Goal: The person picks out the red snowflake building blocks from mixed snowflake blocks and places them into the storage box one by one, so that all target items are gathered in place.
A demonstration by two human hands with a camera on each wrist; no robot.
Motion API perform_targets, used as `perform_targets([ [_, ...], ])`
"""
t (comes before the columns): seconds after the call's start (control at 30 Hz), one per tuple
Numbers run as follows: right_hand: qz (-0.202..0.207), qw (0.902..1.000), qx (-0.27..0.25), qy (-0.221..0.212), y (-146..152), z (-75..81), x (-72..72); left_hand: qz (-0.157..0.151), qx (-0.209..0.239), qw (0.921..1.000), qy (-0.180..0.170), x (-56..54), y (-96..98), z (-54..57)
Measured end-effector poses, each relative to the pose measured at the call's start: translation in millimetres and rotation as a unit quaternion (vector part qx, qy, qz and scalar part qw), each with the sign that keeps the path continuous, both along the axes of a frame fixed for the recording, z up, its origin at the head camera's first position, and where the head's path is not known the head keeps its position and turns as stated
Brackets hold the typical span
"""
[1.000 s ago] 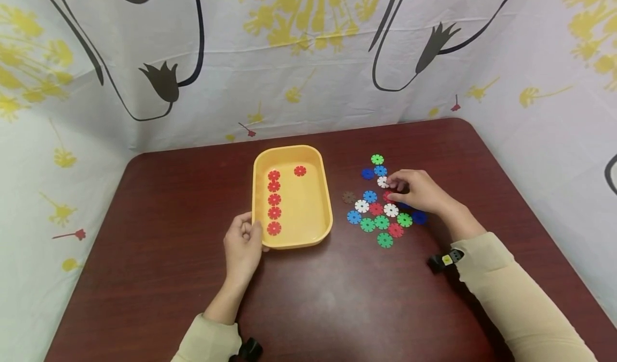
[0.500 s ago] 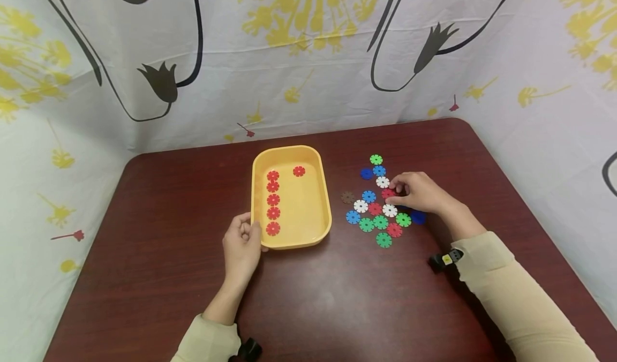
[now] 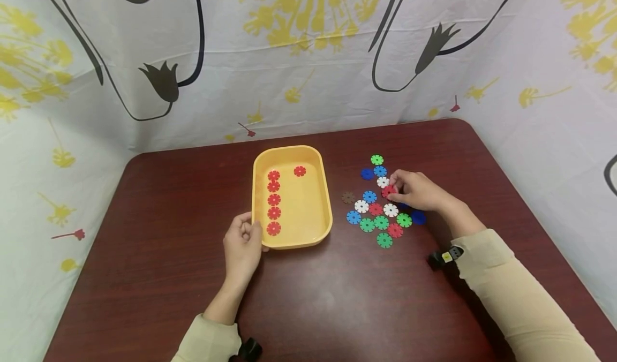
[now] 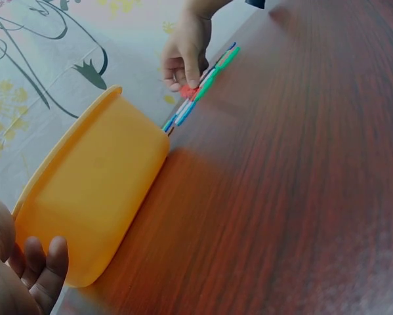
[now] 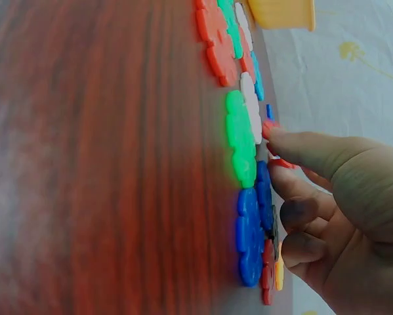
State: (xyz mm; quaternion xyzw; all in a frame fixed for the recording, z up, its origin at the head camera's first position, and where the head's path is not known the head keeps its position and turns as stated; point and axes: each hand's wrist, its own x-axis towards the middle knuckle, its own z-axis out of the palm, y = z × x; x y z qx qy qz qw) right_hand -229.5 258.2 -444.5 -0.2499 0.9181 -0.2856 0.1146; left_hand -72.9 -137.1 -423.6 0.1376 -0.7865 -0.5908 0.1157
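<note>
A yellow plastic tray [image 3: 307, 206] holds several red snowflake discs: a column along its left side and one disc [image 3: 300, 171] near the far edge. My left hand [image 3: 242, 249] grips the tray's near-left corner, thumb at the rim; in the left wrist view its fingers [image 4: 50, 269] curl by the outer wall. To the right of the tray, my right hand [image 3: 418, 191] pinches a red snowflake disc [image 3: 388, 191] between thumb and fingers, tilted up among the others. In the right wrist view the thumb [image 5: 308, 147] partly covers that disc.
Flat loose discs lie spread around the right hand: white [image 3: 391, 210], green [image 3: 384, 240], dark blue [image 3: 419, 217], brown [image 3: 348, 197], light blue [image 3: 354, 217] and more red [image 3: 396, 230]. The dark red wooden table [image 3: 337, 298] meets a patterned cloth [image 3: 318, 94] behind.
The right fingers have drawn back slightly from the white disc and now hold the red disc, which has tipped up off the table. The left hand and tray stay put.
</note>
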Motion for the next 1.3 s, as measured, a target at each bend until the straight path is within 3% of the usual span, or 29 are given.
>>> perform_targets([
  [0.3, 0.018, 0.9997, 0.005, 0.014, 3, -1.9, -1.7, 0.003, 0.001, 1.0000, 0.002, 1.1, 1.6, 4.0],
  [0.57, 0.000, 0.9987, -0.020, 0.047, -8, 1.8, -7.6, 0.002, 0.002, 1.0000, 0.006, 1.0, 1.0, 5.8],
  [0.67, 0.000, 0.9974, -0.040, 0.059, -17, 5.4, -9.2, 0.004, 0.003, 1.0000, 0.005, -0.4, 0.1, 0.7],
  [0.9, -0.012, 0.9941, -0.082, 0.070, -38, 9.9, -12.5, 0.006, 0.006, 1.0000, -0.001, -7.5, -7.4, -26.5],
  [1.3, -0.006, 0.9934, -0.095, 0.064, -75, 17.3, -15.8, 0.005, 0.001, 1.0000, 0.001, -9.4, -9.7, -31.3],
])
